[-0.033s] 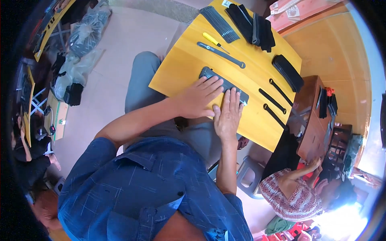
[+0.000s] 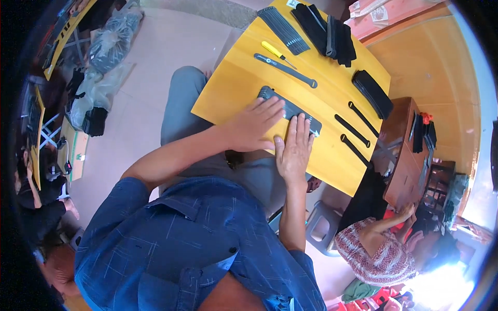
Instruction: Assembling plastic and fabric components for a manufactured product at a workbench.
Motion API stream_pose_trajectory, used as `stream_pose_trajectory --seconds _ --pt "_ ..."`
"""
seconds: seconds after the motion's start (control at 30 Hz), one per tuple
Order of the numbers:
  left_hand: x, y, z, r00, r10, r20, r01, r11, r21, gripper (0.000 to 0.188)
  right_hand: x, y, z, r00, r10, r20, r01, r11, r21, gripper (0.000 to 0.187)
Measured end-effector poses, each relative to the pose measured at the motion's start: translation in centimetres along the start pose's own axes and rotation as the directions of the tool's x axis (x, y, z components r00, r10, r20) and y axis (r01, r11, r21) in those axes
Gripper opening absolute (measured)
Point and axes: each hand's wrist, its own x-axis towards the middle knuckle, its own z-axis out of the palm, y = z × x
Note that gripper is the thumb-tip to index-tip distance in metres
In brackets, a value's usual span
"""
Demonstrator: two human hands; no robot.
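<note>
A stack of dark grey straps (image 2: 291,109) lies flat near the table's front edge. Spread across its left part are the fingers of my left hand (image 2: 256,123), palm down. My right hand (image 2: 293,153) rests with straight fingers on the stack's near right side, its thumb held apart. Neither hand is wrapped around anything. Just beyond the stack lies a single grey strap (image 2: 290,72) with a rounded, slotted end. A yellow-handled screwdriver (image 2: 272,50) is behind that strap. To the right, several black straps (image 2: 345,124) with ring ends lie apart from each other.
The yellow table (image 2: 228,98) also holds a fanned row of grey straps (image 2: 282,31), black strap bundles (image 2: 311,28) and a thick black stack (image 2: 372,93). A person in a patterned top (image 2: 373,254) sits at right. Plastic bags (image 2: 111,46) lie at left.
My left hand has shifted slightly left along the stack, its fingers still spread. My right hand stays in place.
</note>
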Motion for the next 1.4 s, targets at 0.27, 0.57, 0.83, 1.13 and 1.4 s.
stream_pose_trajectory --seconds 0.27,0.57,0.83,1.13,1.4 --pt "-1.5 -2.9 -2.1 0.982 -0.104 0.155 0.098 0.994 0.041 0.100 0.0 0.1 -0.7 0.989 0.066 0.133 -0.062 0.998 -0.032 0.076" --pt "-1.5 -4.1 -3.2 0.963 -0.098 0.250 0.080 0.993 0.081 0.102 -0.5 0.2 -0.7 0.968 0.225 0.107 -0.222 0.974 -0.044 0.093" --pt "-1.3 -4.6 -3.8 0.948 -0.115 0.295 0.088 0.991 0.103 0.100 -0.5 0.4 -1.5 0.956 0.272 0.112 -0.265 0.962 -0.071 0.099" --pt "-1.5 -4.8 -4.3 0.950 -0.094 0.297 0.065 0.992 0.106 0.095 -1.0 0.7 -1.2 0.963 0.252 0.091 -0.248 0.967 -0.058 0.098" --pt "0.2 -1.8 -5.0 0.973 0.055 0.226 -0.076 0.993 0.086 0.098 0.0 -1.7 -2.0 0.995 0.095 0.017 -0.094 0.995 -0.021 0.093"
